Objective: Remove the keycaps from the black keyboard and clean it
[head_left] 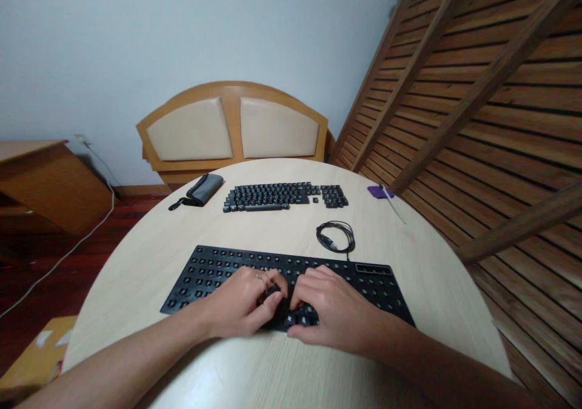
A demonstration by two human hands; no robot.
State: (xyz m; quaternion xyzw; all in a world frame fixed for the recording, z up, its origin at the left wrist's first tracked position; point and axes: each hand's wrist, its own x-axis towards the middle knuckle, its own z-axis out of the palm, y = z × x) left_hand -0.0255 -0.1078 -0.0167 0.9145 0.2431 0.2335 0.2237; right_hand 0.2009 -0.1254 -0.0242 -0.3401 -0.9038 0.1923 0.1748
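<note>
A black keyboard (213, 269) with most of its keycaps off lies flat on the table, its bare switches showing. My left hand (250, 300) is over the middle of it, thumb and fingers closed around a small black object (271, 303) whose kind I cannot make out. Close beside it, my right hand (327, 306) rests on the keyboard's front part, fingers curled on top and thumb at the front edge. A few keycaps (302, 317) sit on the keyboard between the hands. Farther back, the loose black keycaps (268, 195) lie in rows, laid out like a keyboard.
The round pale table (140, 269) carries a coiled black cable (335, 237) behind the keyboard. A grey and black pouch (203, 189) lies back left; a purple cloth (380, 192) with a thin stick (395, 206) lies right. A wooden slatted frame (477, 112) leans along the right side.
</note>
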